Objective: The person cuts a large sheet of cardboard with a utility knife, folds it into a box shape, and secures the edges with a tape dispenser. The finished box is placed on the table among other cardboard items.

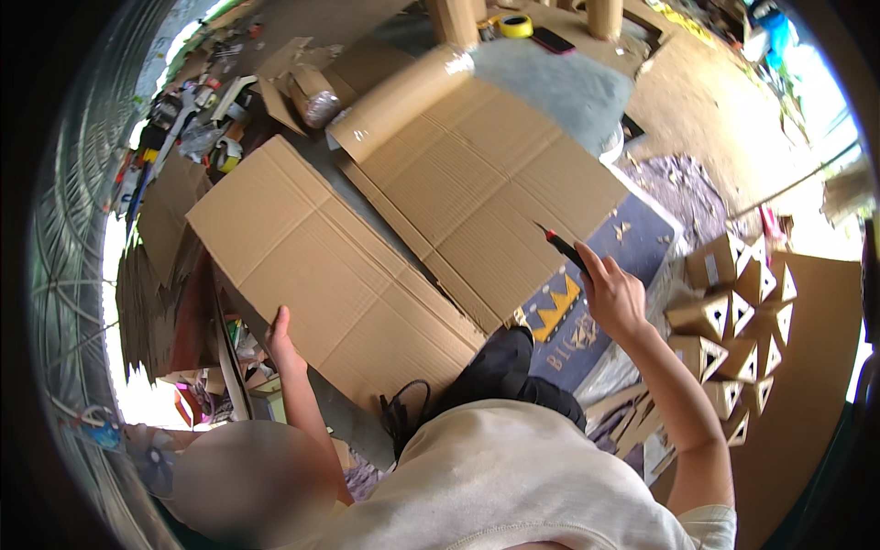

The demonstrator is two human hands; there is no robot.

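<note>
My left hand [286, 341] grips the near left edge of a creased brown cardboard sheet [312, 266], thumb on top and fingers hidden. A second cardboard sheet [495, 174] lies beside it to the right, with a narrow dark gap between them. Its far left side meets a rolled-up flap [403, 105] with shiny tape on it. My right hand [612, 291] is closed around a slim red-and-black knife [561, 246]. The knife's thin tip points up and left above the second sheet; whether it touches the cardboard I cannot tell.
A dark printed mat [600, 302] lies under the right sheet. Several folded triangular cardboard pieces [733, 312] are stacked at right. Behind are a yellow tape roll [515, 26] and a phone [553, 40]. Assorted clutter [197, 115] and stacked cardboard [151, 312] fill the left side.
</note>
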